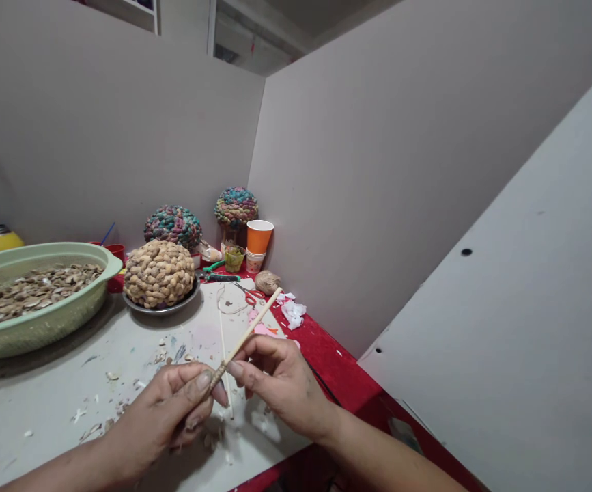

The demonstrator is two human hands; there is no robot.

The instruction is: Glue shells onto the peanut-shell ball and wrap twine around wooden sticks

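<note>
A pale wooden stick (pixel 255 324) slants up and to the right in front of me, with brown twine (pixel 217 375) wound round its lower end. My left hand (pixel 160 403) is closed on that wrapped end, thumb on top. Just above the winding, my right hand (pixel 288 386) pinches the stick between thumb and forefinger; whether it also holds loose twine I cannot tell. Beneath the hands, a thin white stick (pixel 225 362) lies on the board. Beyond the raised tip sits a ball of twine (pixel 267 281), near red-handled scissors (pixel 251 297).
A green basin (pixel 44 328) of shells stands left. Beside it, a peanut-covered dome (pixel 158 273) rests on a metal dish (pixel 165 309). Behind are colourful domes (pixel 173 225), an orange cup (pixel 259 238) and green-handled pliers (pixel 218 277). Scraps litter the board (pixel 54 383); grey partitions (pixel 377 171) enclose the table.
</note>
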